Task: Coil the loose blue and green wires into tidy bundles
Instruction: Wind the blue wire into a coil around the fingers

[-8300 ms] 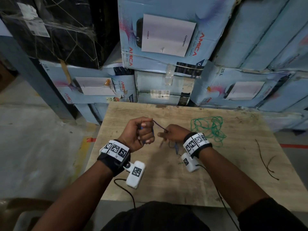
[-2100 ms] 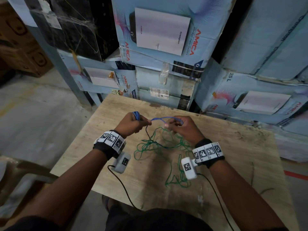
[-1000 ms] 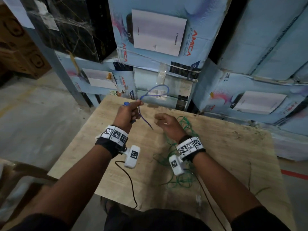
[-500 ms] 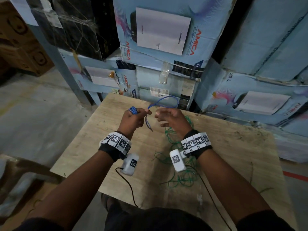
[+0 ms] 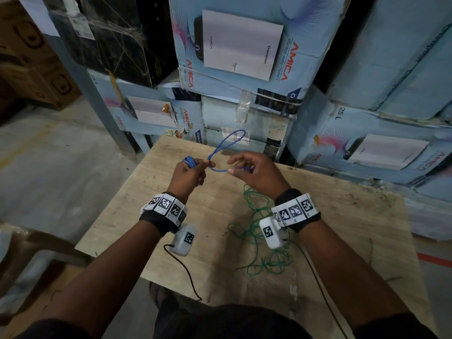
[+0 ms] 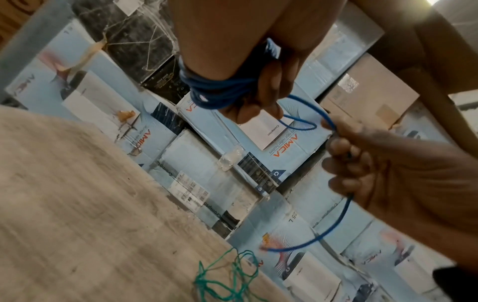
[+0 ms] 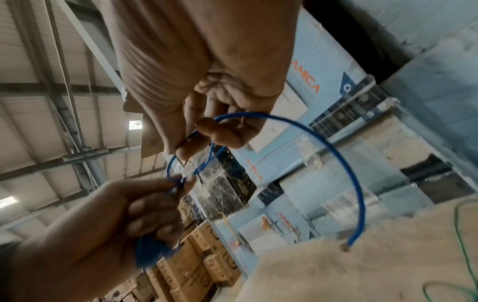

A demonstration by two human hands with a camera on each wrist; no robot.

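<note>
Above the far part of the wooden table (image 5: 151, 216), my left hand (image 5: 189, 173) grips a small coil of blue wire (image 5: 189, 162) (image 6: 217, 92), wound around its fingers. A loose loop of the blue wire (image 5: 226, 143) arcs up from the left fingertips. My right hand (image 5: 252, 171) pinches the wire's free stretch (image 7: 297, 124) between thumb and forefinger, and the stripped end (image 7: 345, 246) hangs loose beyond it. The green wire (image 5: 259, 231) lies in a loose tangle on the table under my right wrist, also seen as the green wire (image 6: 227, 277).
Stacked pale-blue cartons (image 5: 239, 52) rise directly behind the table's far edge. A black wrapped box (image 5: 110, 33) sits at upper left. Concrete floor (image 5: 49, 155) lies left of the table. A thin dark wire scrap (image 5: 370, 250) lies near the right edge.
The right hand has closed its thumb and forefinger on the blue wire's free stretch close to the left hand. The left hand still holds the coil, and the loop above it stands taller.
</note>
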